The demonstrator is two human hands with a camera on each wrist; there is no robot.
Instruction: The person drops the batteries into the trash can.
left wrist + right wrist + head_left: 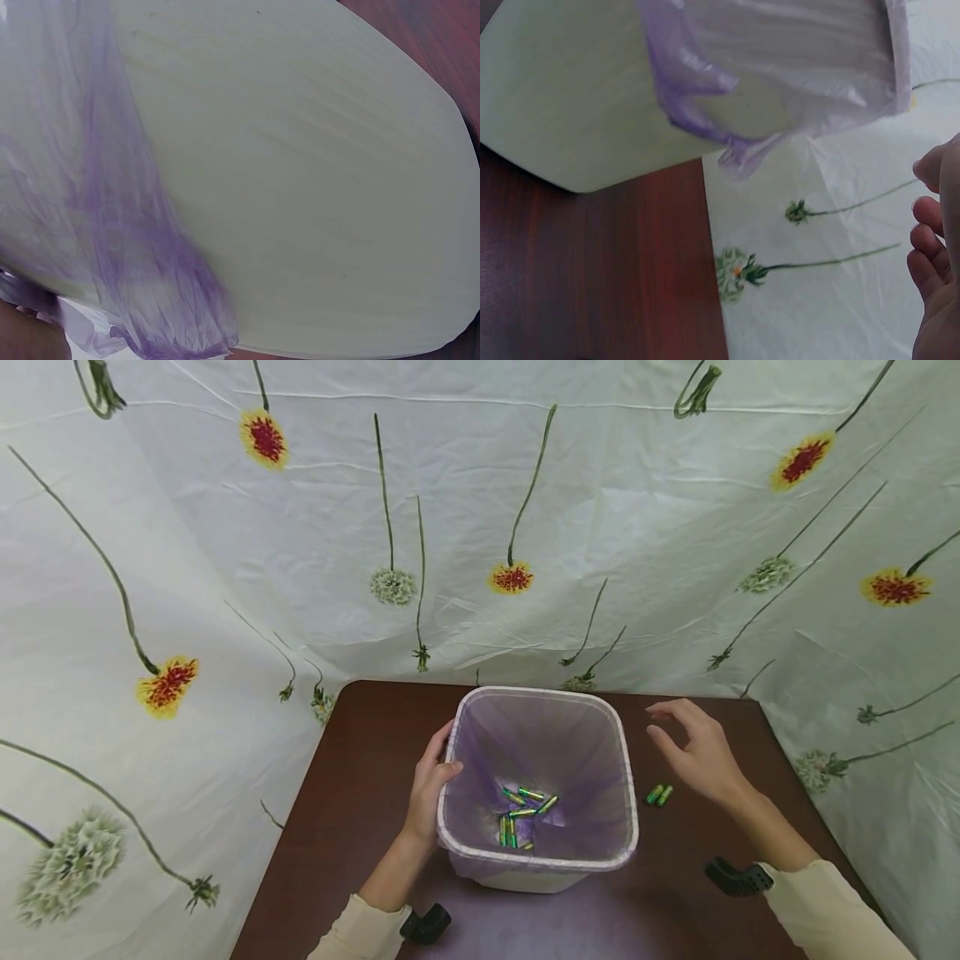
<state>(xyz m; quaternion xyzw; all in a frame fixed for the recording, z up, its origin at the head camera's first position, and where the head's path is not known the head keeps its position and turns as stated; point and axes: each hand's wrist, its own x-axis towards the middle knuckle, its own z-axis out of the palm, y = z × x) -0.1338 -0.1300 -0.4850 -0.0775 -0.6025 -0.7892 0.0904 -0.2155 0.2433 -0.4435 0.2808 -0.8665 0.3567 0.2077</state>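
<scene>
A whitish bin (521, 882) stands on the table, lined with a thin purple plastic bag (577, 752) folded over its rim. Several green and gold batteries (522, 812) lie on the bottom inside. My left hand (429, 789) grips the bin's left side, thumb over the rim and fingers along the outer wall. To the right of the bin, my right hand (705, 756) hovers with loosely bent fingers and nothing in them. Just below that hand, two more batteries (660, 795) lie side by side on the table. In the right wrist view, the liner's loose edge (739, 154) hangs down the bin.
The dark reddish-brown table (360, 760) has its back edge against a white cloth (465, 460) printed with flowers, which also hangs at both sides. Black wrist bands (426, 924) are worn on both forearms.
</scene>
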